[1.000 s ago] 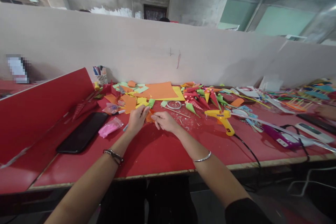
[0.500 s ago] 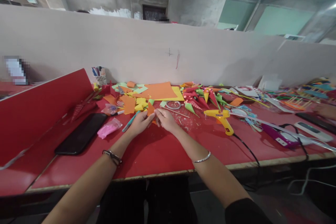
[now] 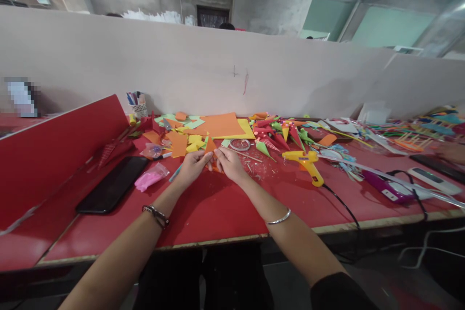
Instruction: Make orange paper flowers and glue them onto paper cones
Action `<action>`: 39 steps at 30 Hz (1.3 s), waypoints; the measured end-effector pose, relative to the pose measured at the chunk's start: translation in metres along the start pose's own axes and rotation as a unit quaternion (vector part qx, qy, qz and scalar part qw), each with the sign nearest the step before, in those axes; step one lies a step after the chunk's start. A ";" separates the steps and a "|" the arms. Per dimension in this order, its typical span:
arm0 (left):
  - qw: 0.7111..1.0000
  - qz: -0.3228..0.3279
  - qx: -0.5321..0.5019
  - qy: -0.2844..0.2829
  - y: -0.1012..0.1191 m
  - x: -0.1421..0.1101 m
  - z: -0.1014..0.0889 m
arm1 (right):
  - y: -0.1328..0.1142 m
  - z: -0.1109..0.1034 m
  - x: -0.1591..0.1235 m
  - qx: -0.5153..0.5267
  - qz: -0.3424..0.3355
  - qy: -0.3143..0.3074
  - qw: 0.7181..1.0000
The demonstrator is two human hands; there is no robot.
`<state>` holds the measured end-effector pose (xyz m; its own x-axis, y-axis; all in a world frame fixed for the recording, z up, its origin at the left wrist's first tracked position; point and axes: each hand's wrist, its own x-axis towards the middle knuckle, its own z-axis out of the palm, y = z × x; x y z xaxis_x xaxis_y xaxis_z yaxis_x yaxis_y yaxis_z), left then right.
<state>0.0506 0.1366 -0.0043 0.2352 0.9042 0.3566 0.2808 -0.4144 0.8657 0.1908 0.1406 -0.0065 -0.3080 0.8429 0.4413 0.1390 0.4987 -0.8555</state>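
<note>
Both my hands meet above the middle of the red table (image 3: 218, 213). My left hand (image 3: 194, 167) pinches a small piece of orange paper (image 3: 210, 145), whose pointed tip rises above the fingers. My right hand (image 3: 230, 163) is closed on the same piece from the other side, and its lower part is mostly hidden by the fingers. Partly behind my left hand lies a blue pen-like tool (image 3: 175, 173). A clear tape ring (image 3: 240, 145) and thin sticks (image 3: 250, 156) lie just beyond my right hand.
A yellow glue gun (image 3: 307, 164) with a black cord lies to the right, near a purple power strip (image 3: 387, 189). Paper cones (image 3: 267, 147) and orange sheets (image 3: 221, 125) are heaped at the back. A black phone (image 3: 112, 186) and pink packet (image 3: 150, 178) lie left, beside a red panel (image 3: 61, 150).
My fingers have shifted slightly around the orange paper, and its tip now stands a bit more upright. My left hand covers more of the blue tool. Other things stay put.
</note>
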 end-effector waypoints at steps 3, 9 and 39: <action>1.000 0.002 -0.015 0.000 0.001 0.000 0.000 | 0.001 0.000 0.001 0.003 -0.004 0.003 1.000; 0.999 0.015 -0.028 0.011 -0.002 0.000 -0.002 | 0.000 -0.003 0.002 0.019 -0.009 -0.003 1.000; 0.986 -0.005 0.032 0.161 -0.005 0.003 -0.010 | 0.020 -0.018 0.011 -0.028 0.043 0.176 0.983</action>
<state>0.0407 0.1421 -0.0046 -0.0732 0.8899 0.4502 0.3420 -0.4016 0.8495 0.2072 0.1636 -0.0141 0.0505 0.8955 0.4421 0.2051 0.4240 -0.8821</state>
